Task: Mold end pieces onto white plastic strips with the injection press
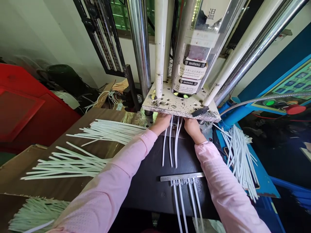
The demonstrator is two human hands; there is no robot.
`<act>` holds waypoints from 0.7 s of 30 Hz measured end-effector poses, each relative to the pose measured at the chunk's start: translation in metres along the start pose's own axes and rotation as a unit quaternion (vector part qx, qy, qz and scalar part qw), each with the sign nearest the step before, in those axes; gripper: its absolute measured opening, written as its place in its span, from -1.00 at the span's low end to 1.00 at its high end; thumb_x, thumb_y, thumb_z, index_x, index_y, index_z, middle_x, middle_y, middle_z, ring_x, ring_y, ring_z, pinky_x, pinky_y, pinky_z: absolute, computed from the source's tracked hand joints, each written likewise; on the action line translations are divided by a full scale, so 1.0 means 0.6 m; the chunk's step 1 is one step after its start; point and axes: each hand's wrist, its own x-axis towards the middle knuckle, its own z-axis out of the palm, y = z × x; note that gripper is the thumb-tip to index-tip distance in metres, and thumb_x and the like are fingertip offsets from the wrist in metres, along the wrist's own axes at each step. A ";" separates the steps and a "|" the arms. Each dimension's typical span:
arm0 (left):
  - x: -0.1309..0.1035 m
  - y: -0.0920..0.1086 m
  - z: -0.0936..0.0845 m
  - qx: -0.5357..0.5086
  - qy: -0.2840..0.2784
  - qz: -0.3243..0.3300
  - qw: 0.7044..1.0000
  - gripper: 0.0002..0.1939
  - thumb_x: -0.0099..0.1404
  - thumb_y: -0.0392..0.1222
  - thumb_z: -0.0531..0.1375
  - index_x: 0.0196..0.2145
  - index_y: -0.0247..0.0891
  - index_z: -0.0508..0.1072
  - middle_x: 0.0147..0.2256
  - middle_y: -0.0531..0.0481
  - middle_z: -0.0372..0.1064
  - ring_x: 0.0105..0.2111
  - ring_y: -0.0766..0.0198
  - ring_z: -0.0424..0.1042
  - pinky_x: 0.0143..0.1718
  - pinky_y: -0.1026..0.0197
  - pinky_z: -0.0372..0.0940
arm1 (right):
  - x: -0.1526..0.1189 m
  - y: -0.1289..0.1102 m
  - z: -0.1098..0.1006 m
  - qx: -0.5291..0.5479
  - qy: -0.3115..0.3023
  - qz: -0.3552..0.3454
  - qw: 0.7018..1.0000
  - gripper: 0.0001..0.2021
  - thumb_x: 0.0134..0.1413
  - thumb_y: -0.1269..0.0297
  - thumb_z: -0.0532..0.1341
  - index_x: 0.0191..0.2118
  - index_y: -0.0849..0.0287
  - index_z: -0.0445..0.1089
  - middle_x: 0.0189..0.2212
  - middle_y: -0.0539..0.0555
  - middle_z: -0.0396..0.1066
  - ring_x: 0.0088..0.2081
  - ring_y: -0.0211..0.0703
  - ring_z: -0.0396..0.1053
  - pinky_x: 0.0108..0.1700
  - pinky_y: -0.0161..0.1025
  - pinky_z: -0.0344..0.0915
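Both my hands reach under the machine's speckled white plate (181, 108). My left hand (162, 123) is at the plate's front edge, its fingers hidden beneath it. Right of centre, my right hand (192, 127) also has its fingers out of sight under the plate. Several thin white strips (170, 145) hang out between my hands onto the black table (145, 181); whether my fingers touch them cannot be seen. Nearer to me, a metal bar (182, 176) lies crosswise, with several white strips (181, 205) attached and pointing toward me, beside my right sleeve.
Piles of white strips lie on the brown surface at left (68, 165) and on a blue ledge (243, 158) at right. Metal columns (139, 45) rise above the plate. A control panel with a red button (295, 109) stands right; a red cabinet (26, 106) stands left.
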 end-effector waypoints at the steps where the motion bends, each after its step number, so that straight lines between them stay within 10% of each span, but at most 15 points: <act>1: -0.005 0.004 -0.004 0.009 -0.008 0.003 1.000 -0.60 0.31 -0.48 0.02 -0.03 -0.28 0.54 -0.01 -0.22 0.51 0.09 0.04 0.40 0.25 0.00 0.13 | -0.007 -0.002 -0.003 -0.014 -0.010 -0.007 1.000 -0.54 0.18 0.49 0.02 0.12 0.26 0.46 0.01 0.37 0.49 0.08 0.27 0.40 0.23 0.16 0.18; 21: 0.003 0.040 -0.007 0.108 -0.042 -0.007 0.993 -0.54 0.44 -0.38 -0.11 0.17 -0.49 0.38 0.14 -0.38 0.35 0.24 -0.09 0.21 0.32 -0.15 0.00 | 0.014 -0.086 -0.031 -0.174 -0.085 0.017 0.981 -0.54 0.31 0.50 -0.11 0.19 0.43 0.34 0.01 0.48 0.44 0.03 0.21 0.40 0.04 0.05 0.30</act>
